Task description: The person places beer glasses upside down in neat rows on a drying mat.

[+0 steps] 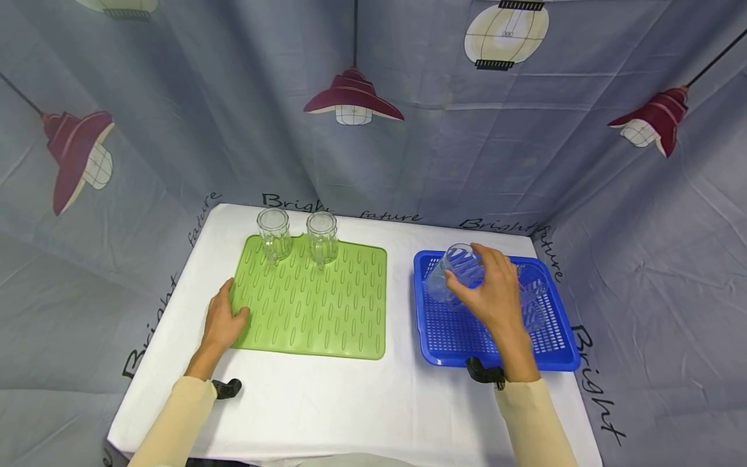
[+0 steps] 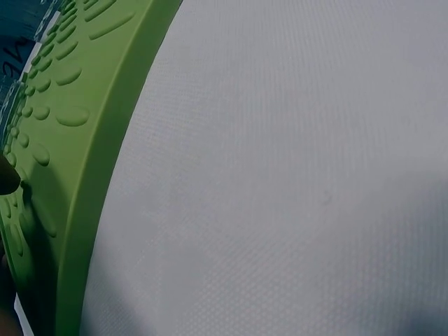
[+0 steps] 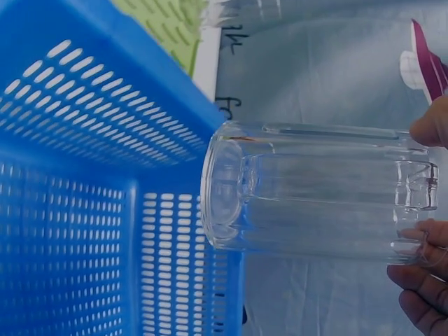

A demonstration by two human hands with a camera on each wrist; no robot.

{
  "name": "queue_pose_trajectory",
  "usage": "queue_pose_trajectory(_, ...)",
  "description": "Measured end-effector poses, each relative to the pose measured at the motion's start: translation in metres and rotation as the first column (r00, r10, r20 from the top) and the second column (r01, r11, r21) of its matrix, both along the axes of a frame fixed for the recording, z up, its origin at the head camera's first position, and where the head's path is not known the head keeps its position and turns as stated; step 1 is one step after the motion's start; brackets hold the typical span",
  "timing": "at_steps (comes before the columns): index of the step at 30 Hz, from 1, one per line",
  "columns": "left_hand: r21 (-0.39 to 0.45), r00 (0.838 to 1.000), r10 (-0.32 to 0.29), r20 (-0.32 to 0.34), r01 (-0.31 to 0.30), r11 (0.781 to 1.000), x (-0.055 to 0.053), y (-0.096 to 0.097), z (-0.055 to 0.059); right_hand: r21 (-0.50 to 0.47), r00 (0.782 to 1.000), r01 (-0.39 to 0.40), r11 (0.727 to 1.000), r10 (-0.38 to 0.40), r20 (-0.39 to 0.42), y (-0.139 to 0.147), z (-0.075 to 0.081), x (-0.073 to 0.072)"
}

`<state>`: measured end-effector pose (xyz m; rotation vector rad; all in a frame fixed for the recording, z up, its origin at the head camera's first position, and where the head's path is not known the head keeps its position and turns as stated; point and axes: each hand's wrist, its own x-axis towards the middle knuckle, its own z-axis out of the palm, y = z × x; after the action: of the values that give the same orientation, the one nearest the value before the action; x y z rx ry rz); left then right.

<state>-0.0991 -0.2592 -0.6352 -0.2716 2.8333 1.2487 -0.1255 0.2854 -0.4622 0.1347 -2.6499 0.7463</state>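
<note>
A clear glass mug is gripped by my right hand over the left part of the blue basket. In the right wrist view, thumb and fingers hold one end of the mug, and its other end is close to the basket wall. My left hand rests at the left edge of the green ribbed mat, its thumb over the mat and its fingers spread along the edge. Two glass mugs, one at the corner and one beside it, stand at the mat's back left.
More clear glassware lies in the right side of the basket, partly behind my right hand; its number is hard to tell. A white cloth covers the table. Grey-blue curtains surround the back and sides.
</note>
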Motion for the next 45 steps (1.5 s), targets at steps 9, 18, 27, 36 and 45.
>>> queue_pose_trajectory(9,-0.007,1.0,-0.016,-0.01,0.016,1.0,0.0,0.002,-0.002,-0.019,0.998,-0.042,0.999,0.041,-0.05,-0.017,0.003,-0.005)
queue_pose_trajectory(18,-0.011,0.999,-0.015,-0.032,0.015,1.0,0.0,0.002,-0.001,-0.019,0.991,-0.119,0.993,0.118,-0.071,-0.037,0.003,-0.01)
queue_pose_trajectory(27,0.0,0.999,-0.04,-0.025,0.04,0.999,-0.002,0.005,-0.002,-0.016,0.984,-0.168,0.986,0.166,-0.068,-0.054,0.0,-0.014)
queue_pose_trajectory(36,-0.003,0.998,-0.029,-0.047,0.028,1.0,0.002,0.008,-0.002,-0.022,0.984,-0.17,0.985,0.169,-0.063,-0.061,-0.003,-0.014)
queue_pose_trajectory(45,0.002,0.987,-0.055,-0.153,0.056,0.998,0.001,0.027,0.01,-0.023,0.978,-0.194,0.981,0.191,-0.086,-0.069,-0.007,-0.015)
